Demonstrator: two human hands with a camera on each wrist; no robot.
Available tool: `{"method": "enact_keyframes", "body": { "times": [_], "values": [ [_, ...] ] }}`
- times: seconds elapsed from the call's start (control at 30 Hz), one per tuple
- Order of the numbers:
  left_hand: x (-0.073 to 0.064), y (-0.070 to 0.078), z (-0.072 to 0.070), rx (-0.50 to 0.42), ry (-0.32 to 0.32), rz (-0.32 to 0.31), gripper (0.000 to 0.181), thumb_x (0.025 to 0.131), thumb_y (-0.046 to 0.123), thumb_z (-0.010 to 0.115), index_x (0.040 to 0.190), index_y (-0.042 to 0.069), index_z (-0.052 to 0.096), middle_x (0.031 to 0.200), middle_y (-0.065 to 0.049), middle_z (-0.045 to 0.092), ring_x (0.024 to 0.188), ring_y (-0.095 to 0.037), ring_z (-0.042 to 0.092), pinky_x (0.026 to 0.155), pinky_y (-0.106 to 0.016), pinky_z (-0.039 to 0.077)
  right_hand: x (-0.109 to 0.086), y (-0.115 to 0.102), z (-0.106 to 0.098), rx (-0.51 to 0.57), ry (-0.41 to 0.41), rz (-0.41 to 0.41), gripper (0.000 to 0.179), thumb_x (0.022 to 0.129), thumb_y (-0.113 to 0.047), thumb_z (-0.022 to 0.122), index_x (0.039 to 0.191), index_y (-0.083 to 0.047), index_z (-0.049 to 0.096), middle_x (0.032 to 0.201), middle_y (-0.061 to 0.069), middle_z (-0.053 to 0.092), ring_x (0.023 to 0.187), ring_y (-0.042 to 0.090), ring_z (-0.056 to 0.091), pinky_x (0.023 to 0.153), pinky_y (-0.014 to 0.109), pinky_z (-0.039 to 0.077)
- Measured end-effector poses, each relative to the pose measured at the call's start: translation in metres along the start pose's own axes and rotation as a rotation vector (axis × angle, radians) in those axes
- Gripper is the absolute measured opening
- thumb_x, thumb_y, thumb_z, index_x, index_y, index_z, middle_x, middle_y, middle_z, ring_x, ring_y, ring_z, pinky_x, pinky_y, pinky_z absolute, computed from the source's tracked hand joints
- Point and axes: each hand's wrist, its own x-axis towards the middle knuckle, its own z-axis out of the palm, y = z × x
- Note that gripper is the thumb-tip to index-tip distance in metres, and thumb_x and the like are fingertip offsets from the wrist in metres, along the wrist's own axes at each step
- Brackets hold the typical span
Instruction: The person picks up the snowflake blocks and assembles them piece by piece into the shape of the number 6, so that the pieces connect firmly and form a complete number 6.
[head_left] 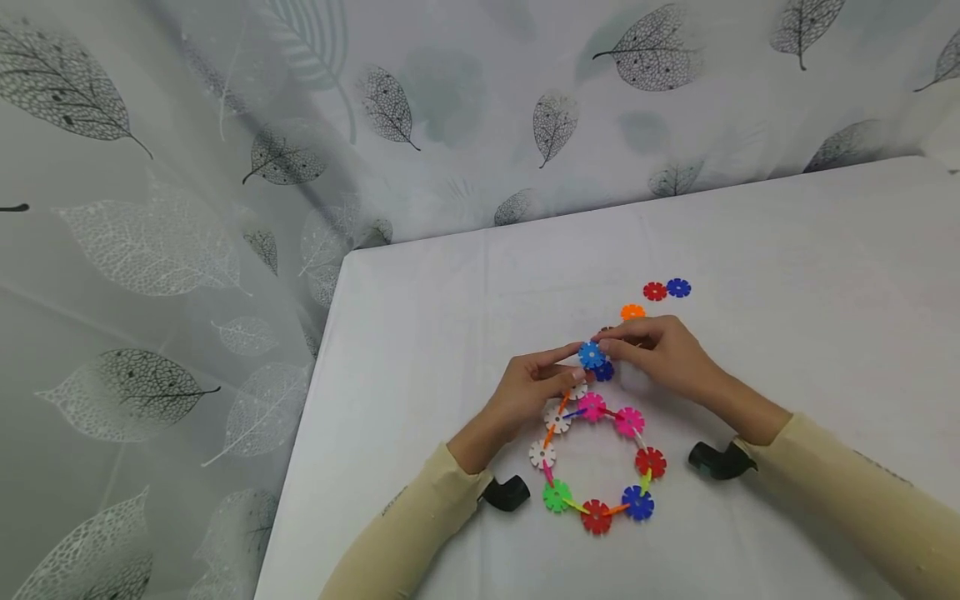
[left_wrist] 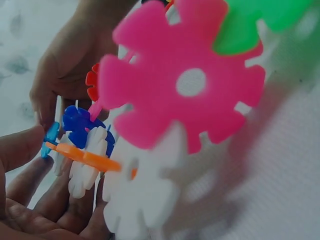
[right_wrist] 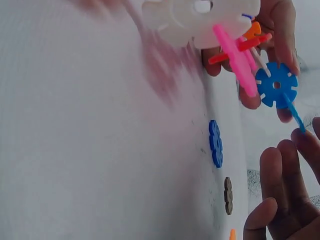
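Observation:
Both hands meet above the far side of a ring of interlocking snowflake discs in pink, red, blue, green and white. My left hand (head_left: pixel 528 383) pinches a light blue disc (head_left: pixel 592 355) at the ring's white end. A second light blue disc (right_wrist: pixel 295 112) slots into that one, edge-on in the right wrist view. Thumb and fingers of my right hand (head_left: pixel 667 354) pinch it, partly hidden. An orange disc (left_wrist: pixel 82 156) links white discs beside the left thumb. Across the ring's near side run a green disc (head_left: pixel 557 497) and a red disc (head_left: pixel 596 517).
Loose discs lie in a row on the white table (head_left: pixel 420 333): a dark blue disc (right_wrist: pixel 216 143), a brown disc (right_wrist: pixel 228 195), an orange disc (head_left: pixel 633 312), a red disc (head_left: pixel 655 291) and a blue disc (head_left: pixel 678 287). A leaf-patterned curtain (head_left: pixel 450 108) borders the table's back and left.

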Motion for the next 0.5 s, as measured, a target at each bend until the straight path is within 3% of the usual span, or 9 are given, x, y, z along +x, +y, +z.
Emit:
{"method": "enact_keyframes", "body": {
  "times": [0.2,0.5],
  "values": [
    [0.0,0.001,-0.001,0.017,0.034,-0.032,0.043,0.098,0.015,0.068,0.14,0.021,0.064,0.111,-0.006,0.075,0.101,-0.016,0.071,0.089,-0.032,0.055,0.004,-0.001,-0.005,-0.049,0.074,0.01,0.041,0.099,-0.027,0.068,0.136,-0.009,0.064,0.126,0.013,0.067,0.104,0.033,0.067,0.078,0.032,0.054],
    [-0.002,0.001,-0.004,0.006,0.055,-0.01,0.044,0.096,0.013,0.071,0.139,0.019,0.064,0.11,-0.011,0.075,0.09,-0.014,0.072,0.079,-0.031,0.058,0.007,0.0,-0.019,-0.032,0.227,0.07,0.062,0.099,-0.023,0.068,0.154,-0.013,0.043,0.137,0.02,0.056,0.111,0.037,0.063,0.07,0.013,0.049]
  ]
}}
